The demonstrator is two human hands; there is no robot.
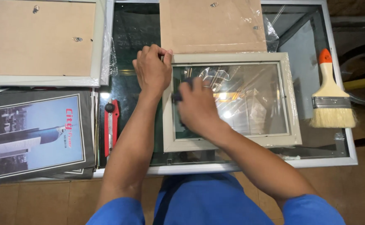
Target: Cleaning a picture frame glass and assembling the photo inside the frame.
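A pale grey picture frame (292, 121) with a clear pane lies flat on a glass-topped table (340, 155). My left hand (152, 68) presses down on the frame's top left corner, fingers curled over the edge. My right hand (197, 106) rests inside the frame on the left part of the pane and grips a small dark object (177, 96), mostly hidden under the fingers. Crinkled clear plastic film (236, 93) lies over the pane.
A brown backing board (211, 25) lies just behind the frame. A larger frame, back side up (36, 39), sits at the far left, above a stack of printed posters (32, 133). A red utility knife (111, 125) lies left of my forearm. A wide paintbrush (330, 100) rests at the right.
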